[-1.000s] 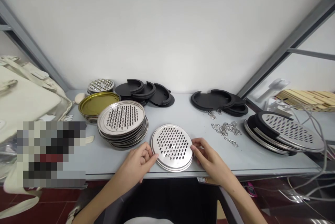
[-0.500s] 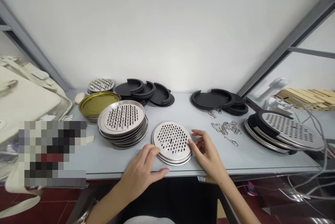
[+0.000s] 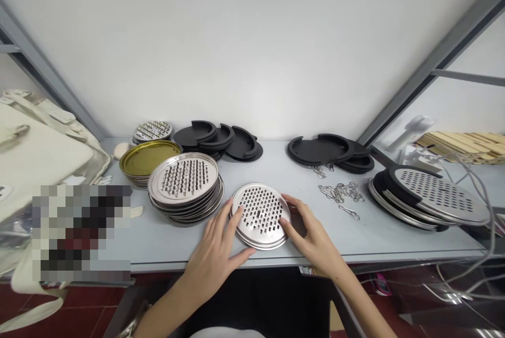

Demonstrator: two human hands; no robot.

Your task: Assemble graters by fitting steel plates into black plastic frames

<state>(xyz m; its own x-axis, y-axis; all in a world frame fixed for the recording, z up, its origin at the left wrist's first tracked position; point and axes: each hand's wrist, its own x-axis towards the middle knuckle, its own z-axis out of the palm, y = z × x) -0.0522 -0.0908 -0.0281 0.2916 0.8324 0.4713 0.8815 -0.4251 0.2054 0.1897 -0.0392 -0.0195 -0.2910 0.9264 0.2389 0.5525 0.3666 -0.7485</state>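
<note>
A round metal grater plate (image 3: 260, 214) lies on the table in front of me, with at least one more metal rim showing beneath it. My left hand (image 3: 215, 243) is at its left edge. The fingers are stretched and spread, one tip over the rim and the thumb near the front edge. My right hand (image 3: 311, 238) grips the right side, thumb on the top face and index finger at the rim; its other fingers curl partly out of sight. Left of the plate stands a stack of similar grater plates (image 3: 183, 180).
Gold lids (image 3: 150, 155) stand behind the stack. Black round holders (image 3: 197, 132) lie along the wall, with more black holders (image 3: 319, 149) at the right. Metal clips (image 3: 341, 191) lie loose near assembled black-rimmed graters (image 3: 437, 196). White cables (image 3: 489, 222) hang over the right edge.
My left hand has moved up along the plate's left edge, fingers reaching further. My right hand has closed in on the right rim, its thumb now over the top face.
</note>
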